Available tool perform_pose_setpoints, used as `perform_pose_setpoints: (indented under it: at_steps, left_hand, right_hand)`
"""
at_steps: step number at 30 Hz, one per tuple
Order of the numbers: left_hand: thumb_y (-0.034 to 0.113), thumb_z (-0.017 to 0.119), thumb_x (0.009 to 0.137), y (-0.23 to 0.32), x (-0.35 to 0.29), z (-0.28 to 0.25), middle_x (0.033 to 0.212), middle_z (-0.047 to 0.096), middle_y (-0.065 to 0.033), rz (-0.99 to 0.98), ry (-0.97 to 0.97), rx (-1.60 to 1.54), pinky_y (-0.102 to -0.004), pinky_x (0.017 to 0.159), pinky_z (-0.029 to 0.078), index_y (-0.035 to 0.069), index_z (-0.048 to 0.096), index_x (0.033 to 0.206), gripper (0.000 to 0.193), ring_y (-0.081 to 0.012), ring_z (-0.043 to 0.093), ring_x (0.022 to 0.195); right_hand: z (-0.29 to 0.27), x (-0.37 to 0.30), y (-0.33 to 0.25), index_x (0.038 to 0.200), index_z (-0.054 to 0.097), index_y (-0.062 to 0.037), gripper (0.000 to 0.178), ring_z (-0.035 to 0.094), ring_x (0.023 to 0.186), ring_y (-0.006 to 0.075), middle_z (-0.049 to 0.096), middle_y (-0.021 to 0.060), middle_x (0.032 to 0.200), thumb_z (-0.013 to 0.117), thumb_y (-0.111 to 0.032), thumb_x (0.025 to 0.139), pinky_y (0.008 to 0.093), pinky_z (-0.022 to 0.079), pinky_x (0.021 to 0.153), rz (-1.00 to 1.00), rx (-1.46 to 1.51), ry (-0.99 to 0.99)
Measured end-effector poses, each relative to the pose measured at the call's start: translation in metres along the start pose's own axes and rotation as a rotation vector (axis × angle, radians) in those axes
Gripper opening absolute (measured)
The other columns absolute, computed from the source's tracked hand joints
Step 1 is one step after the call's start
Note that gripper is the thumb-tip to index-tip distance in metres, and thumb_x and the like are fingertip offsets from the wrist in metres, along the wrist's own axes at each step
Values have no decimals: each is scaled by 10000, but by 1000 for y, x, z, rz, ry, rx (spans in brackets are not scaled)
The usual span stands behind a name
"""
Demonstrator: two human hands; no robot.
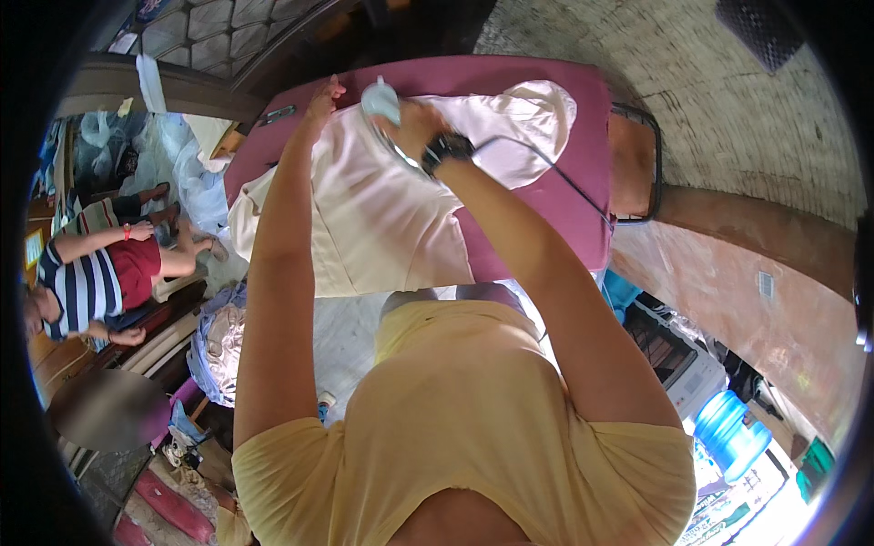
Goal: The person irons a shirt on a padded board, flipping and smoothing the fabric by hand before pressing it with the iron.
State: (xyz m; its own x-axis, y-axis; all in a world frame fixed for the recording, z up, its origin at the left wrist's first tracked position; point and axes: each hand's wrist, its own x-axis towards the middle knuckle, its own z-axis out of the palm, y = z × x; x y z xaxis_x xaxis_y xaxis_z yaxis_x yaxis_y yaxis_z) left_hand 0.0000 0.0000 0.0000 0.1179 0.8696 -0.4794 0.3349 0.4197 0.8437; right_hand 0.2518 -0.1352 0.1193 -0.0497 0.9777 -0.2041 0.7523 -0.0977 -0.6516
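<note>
Cream cloth [382,232] lies at twelve o'clock on the pink board [590,132]; the right hand [423,126] grips the iron [381,102] there; the left hand [322,98] is at eleven, its grip I cannot tell; the dragging cord [580,193] might wrinkle the cloth

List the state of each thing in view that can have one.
Iron: gripped, motion-blurred, at the garment
Right hand: closed on the iron's handle
Left hand: at the garment's far edge, grip unclear
Pale garment: spread out, creased in places
Pink board cover: partly covered
Cord: stretched toward the board's right side
Cloth pile: heaped, crumpled
Blue water jug: fill level unclear
</note>
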Motion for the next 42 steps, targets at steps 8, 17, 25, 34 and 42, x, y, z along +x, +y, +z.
perform_pose_setpoints:
  at_steps: [8, 17, 25, 34, 42]
  left_hand:
    - [407, 818, 714, 37, -52, 40, 1273, 547, -112, 272, 65, 930, -426, 968, 447, 104, 632, 1057, 494, -282, 534, 1163]
    - [188, 700, 814, 80, -143, 113, 972, 677, -83, 388, 432, 1005, -479, 744, 511, 152, 604, 1039, 247, -343, 654, 887]
    - [-79, 568, 830, 67, -252, 144, 940, 607, -140, 727, 699, 525, -390, 779, 491, 34, 581, 961, 173, -345, 606, 906]
    - [47, 584, 838, 104, -399, 60, 1173, 547, -91, 871, 613, -784, -369, 1014, 400, 55, 535, 1088, 255, -206, 522, 1115]
    - [230, 562, 792, 121, -559, -43, 1165, 548, -102, 1255, 621, -730, -407, 1078, 348, 46, 525, 1151, 406, -257, 501, 1147]
  right_hand:
    - [-152, -181, 169, 1069, 689, -83, 397, 633, 585, 68, 633, 83, 683, 697, -430, 874, 264, 469, 444, 381, 284, -144]
    - [-255, -120, 339, 1168, 631, 70, 1010, 645, 1028, 420, 641, 321, 1093, 489, -837, 747, 436, 507, 892, 657, -132, 412]
    - [-241, -102, 396, 1032, 659, 141, 1132, 700, 842, 363, 694, 274, 890, 463, -914, 673, 428, 539, 794, 747, -93, 468]
    - [-229, -107, 276, 1152, 589, 35, 694, 548, 1149, 341, 597, 258, 1169, 636, -580, 835, 467, 428, 963, 101, -481, 792]
    - [-41, -68, -4, 1305, 522, -115, 579, 474, 1227, 354, 526, 147, 1299, 747, -326, 816, 497, 344, 1038, -918, 110, 85]
